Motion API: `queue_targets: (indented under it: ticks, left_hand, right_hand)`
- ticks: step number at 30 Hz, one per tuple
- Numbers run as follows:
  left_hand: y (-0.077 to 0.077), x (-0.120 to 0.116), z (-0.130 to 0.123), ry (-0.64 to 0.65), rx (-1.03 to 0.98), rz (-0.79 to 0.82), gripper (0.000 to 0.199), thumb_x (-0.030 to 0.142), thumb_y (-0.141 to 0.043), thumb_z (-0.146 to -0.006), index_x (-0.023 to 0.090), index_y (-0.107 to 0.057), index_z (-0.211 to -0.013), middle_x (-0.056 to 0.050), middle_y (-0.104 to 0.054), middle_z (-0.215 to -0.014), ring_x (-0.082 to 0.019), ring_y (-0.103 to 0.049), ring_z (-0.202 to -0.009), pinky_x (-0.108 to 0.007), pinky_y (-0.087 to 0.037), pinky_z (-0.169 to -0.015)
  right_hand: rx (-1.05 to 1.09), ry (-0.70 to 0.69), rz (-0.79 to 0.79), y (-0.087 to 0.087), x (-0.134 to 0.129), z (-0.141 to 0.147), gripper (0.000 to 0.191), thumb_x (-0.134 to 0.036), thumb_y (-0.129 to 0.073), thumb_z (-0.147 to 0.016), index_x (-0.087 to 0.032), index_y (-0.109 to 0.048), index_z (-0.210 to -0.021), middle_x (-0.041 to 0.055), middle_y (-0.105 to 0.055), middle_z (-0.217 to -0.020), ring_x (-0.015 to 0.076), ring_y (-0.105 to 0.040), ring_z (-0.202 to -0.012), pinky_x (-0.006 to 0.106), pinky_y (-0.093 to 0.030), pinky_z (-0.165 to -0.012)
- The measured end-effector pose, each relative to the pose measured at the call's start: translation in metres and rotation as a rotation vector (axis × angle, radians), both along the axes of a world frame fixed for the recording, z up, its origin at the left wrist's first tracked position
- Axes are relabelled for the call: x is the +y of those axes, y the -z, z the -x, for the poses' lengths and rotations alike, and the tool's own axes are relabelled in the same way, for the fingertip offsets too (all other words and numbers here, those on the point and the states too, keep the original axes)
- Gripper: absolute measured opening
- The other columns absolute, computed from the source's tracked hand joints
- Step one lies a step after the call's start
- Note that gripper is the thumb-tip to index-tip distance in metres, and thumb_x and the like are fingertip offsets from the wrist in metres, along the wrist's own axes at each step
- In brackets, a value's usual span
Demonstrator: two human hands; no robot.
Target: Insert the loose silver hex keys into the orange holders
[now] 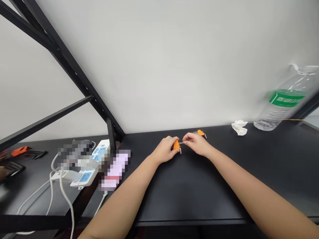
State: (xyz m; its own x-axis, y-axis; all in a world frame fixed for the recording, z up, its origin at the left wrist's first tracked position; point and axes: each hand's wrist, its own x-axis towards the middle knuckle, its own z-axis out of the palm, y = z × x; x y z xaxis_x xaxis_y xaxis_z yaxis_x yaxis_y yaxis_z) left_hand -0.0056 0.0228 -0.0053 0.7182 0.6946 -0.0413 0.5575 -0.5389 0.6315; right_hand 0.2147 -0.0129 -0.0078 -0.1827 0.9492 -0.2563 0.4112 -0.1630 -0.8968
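Observation:
Over the black table (196, 196), my left hand (165, 149) grips an orange hex key holder (176, 145) between thumb and fingers. Several metal keys stick out of the holder's right side. My right hand (195, 142) pinches the end of a thin metal key (180, 143) that reaches to the holder; whether it sits inside a slot is too small to tell. Just behind my right hand, a second orange holder with keys (200, 132) lies near the wall.
Crumpled white tissue (239, 127) and a large clear bottle (284, 99) stand at the back right. Leftward are a phone (116, 169) with a cable, white power strips (86, 177), a black metal frame (74, 73) and another orange tool set (20, 151).

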Motion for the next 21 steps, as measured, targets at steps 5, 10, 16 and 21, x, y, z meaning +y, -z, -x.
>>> queue_targets:
  ticks: [5,10,16,21]
  left_hand:
    - [0.000,-0.005,-0.007,0.044,-0.017,0.041,0.023,0.031,-0.067,-0.086,0.023,-0.062,-0.107,-0.003,-0.065,-0.091,-0.022,-0.058,-0.087,-0.036,-0.048,-0.083]
    - [0.006,-0.004,-0.003,-0.111,-0.060,0.030,0.041,0.029,-0.064,-0.087,0.023,-0.057,-0.127,-0.006,-0.066,-0.104,-0.022,-0.061,-0.094,-0.037,-0.051,-0.088]
    - [0.018,-0.003,0.001,-0.094,-0.045,-0.030,0.053,0.020,-0.059,-0.087,0.022,-0.049,-0.139,-0.009,-0.066,-0.121,-0.023,-0.063,-0.106,-0.041,-0.050,-0.099]
    - [0.021,-0.002,0.004,-0.146,0.055,-0.084,0.058,0.018,-0.056,-0.086,0.018,-0.046,-0.143,-0.011,-0.065,-0.115,-0.025,-0.062,-0.105,-0.043,-0.051,-0.099]
  right_hand:
    - [-0.022,-0.070,-0.147,0.002,-0.004,0.011,0.010,-0.021,-0.053,-0.087,-0.018,-0.062,-0.087,0.0024,-0.066,-0.085,0.0119,-0.058,-0.073,0.026,-0.047,-0.070]
    - [0.201,0.015,0.095,0.013,-0.005,0.015,0.018,-0.032,-0.051,-0.092,-0.019,-0.060,-0.101,-0.0020,-0.061,-0.070,0.0111,-0.057,-0.059,0.024,-0.047,-0.058]
    - [-0.200,-0.059,-0.307,0.020,-0.001,0.001,0.020,-0.020,-0.053,-0.091,-0.017,-0.072,-0.093,0.0056,-0.067,-0.098,0.0131,-0.061,-0.084,0.029,-0.049,-0.083]
    - [-0.581,-0.094,-0.290,0.023,-0.003,-0.020,0.019,-0.020,-0.056,-0.091,-0.018,-0.073,-0.100,0.0079,-0.064,-0.109,0.0148,-0.058,-0.092,0.030,-0.045,-0.090]
